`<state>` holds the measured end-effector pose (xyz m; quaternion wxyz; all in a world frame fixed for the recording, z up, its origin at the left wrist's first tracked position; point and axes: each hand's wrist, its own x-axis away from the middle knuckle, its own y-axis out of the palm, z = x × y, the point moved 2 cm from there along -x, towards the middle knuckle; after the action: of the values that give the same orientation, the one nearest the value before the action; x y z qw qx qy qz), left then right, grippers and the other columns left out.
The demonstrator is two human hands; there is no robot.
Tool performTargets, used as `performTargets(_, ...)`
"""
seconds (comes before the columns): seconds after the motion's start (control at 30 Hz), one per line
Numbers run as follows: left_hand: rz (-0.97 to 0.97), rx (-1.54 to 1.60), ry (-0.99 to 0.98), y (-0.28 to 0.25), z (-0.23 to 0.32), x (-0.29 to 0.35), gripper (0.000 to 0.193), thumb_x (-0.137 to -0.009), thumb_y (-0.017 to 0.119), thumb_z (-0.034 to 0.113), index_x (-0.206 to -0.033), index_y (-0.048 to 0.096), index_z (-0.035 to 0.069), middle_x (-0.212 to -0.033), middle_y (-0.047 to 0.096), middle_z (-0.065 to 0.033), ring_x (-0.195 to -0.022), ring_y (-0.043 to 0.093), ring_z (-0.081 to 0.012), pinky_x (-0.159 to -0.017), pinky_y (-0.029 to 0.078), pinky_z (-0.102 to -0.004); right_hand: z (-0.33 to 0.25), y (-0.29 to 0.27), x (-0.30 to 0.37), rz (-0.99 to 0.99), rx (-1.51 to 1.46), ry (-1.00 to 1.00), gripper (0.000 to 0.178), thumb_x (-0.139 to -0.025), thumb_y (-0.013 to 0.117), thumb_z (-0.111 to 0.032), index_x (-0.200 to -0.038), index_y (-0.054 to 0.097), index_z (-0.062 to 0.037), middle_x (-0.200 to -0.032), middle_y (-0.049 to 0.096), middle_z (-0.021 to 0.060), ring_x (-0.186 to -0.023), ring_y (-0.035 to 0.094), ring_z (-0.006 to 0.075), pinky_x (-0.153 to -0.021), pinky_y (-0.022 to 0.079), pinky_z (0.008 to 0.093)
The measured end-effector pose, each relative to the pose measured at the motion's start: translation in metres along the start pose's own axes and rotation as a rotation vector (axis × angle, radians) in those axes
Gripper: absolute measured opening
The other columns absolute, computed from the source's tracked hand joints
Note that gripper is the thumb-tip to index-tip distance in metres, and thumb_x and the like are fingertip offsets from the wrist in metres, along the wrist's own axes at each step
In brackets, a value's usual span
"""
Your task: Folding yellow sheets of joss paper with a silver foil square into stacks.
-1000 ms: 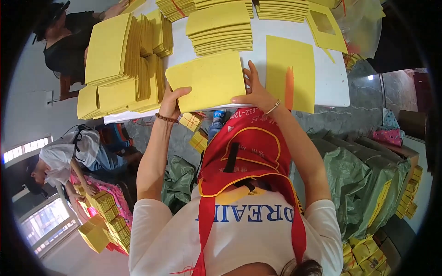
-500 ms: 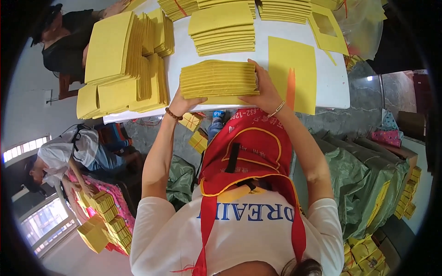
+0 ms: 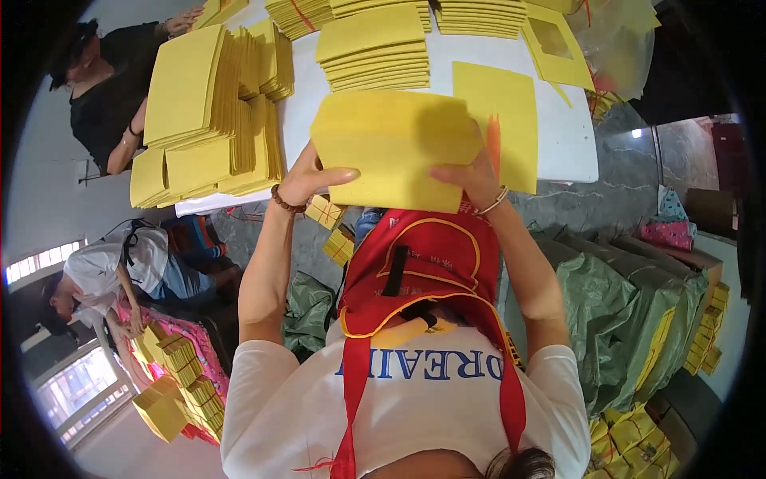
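I hold a stack of folded yellow paper (image 3: 383,140) at the near edge of the white table (image 3: 566,156). Its broad top face is turned up toward me, and a shadow falls across its right part. My left hand (image 3: 309,176) grips the left end, thumb on the near face. On the right end my right hand (image 3: 472,177) grips likewise, its thumb lying over the paper; the other fingers of both hands are mostly hidden behind the stack. Just right of it lie a flat yellow sheet (image 3: 511,104) and an orange strip (image 3: 494,144).
Tall piles of yellow paper (image 3: 183,88) fill the table's left side. Another yellow stack (image 3: 371,52) lies beyond my hands. A co-worker (image 3: 112,88) is at the far left, another person (image 3: 120,263) lower left. Green sacks (image 3: 598,311) stand right of me.
Both hands have tilted the stack, so its broad face shows instead of the layered edges. It has also come slightly nearer to me.
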<state>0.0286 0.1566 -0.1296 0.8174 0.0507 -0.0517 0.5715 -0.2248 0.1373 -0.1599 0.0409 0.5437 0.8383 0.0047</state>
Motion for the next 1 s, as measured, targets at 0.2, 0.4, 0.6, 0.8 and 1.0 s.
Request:
performTargets(0.2, -0.123, 0.307, 0.27, 0.039, 0.043, -0.017, 0.068, -0.082, 0.064, 0.023, -0.136, 0.028, 0.0, -0.125, 0.047, -0.011, -0.109, 0.048, -0.0151, -0.092, 0.036, -0.0296, 0.046, -0.01, 0.037, -0.198, -1.443, 0.035, 0.056, -0.084, 0.051, -0.031, -0.132, 0.034, -0.0068, -0.13, 0.044, 0.0144, -0.117, 0.046, 0.029, -0.097, 0.038, 0.0438)
performTargets(0.4, 0.123, 0.018, 0.245, 0.088, 0.048, -0.027, 0.043, -0.085, 0.058, 0.006, -0.125, 0.045, 0.0, -0.102, 0.057, -0.0035, -0.086, 0.051, -0.0062, -0.079, 0.042, -0.0207, 0.043, 0.003, 0.057, 0.118, -1.534, 0.021, 0.052, -0.087, 0.044, -0.039, -0.128, 0.043, -0.008, -0.131, 0.045, 0.0119, -0.113, 0.05, 0.0287, -0.095, 0.04, 0.0468)
performTargets(0.6, 0.203, -0.204, 0.307, 0.106, 0.047, -0.037, 0.042, -0.08, 0.063, 0.012, -0.119, 0.051, 0.002, -0.077, 0.059, -0.0027, -0.073, 0.054, -0.0071, -0.07, 0.045, -0.0229, 0.036, 0.0, 0.065, 0.143, -1.647, 0.05, 0.051, -0.089, 0.036, -0.043, -0.126, 0.047, -0.0099, -0.126, 0.05, 0.0111, -0.111, 0.052, 0.0292, -0.095, 0.04, 0.0479)
performTargets(0.8, 0.327, -0.475, 0.391, 0.123, 0.061, -0.041, 0.04, -0.076, 0.058, 0.007, -0.115, 0.052, 0.003, -0.084, 0.061, -0.0123, -0.068, 0.058, -0.0166, -0.063, 0.049, -0.0283, 0.035, 0.005, 0.066, 0.041, -1.642, -0.009, 0.045, -0.09, 0.041, -0.039, -0.126, 0.047, -0.0118, -0.128, 0.049, 0.0061, -0.116, 0.049, 0.0233, -0.097, 0.04, 0.0436)
performTargets(1.0, 0.371, -0.558, 0.431, 0.134, 0.064, -0.042, 0.037, -0.074, 0.053, 0.006, -0.111, 0.054, 0.006, -0.09, 0.061, -0.0133, -0.061, 0.057, -0.0216, -0.059, 0.048, -0.0306, 0.036, 0.01, 0.069, 0.096, -1.615, -0.02, 0.044, -0.088, 0.045, -0.039, -0.124, 0.049, -0.0134, -0.124, 0.052, 0.005, -0.112, 0.052, 0.023, -0.095, 0.042, 0.0433)
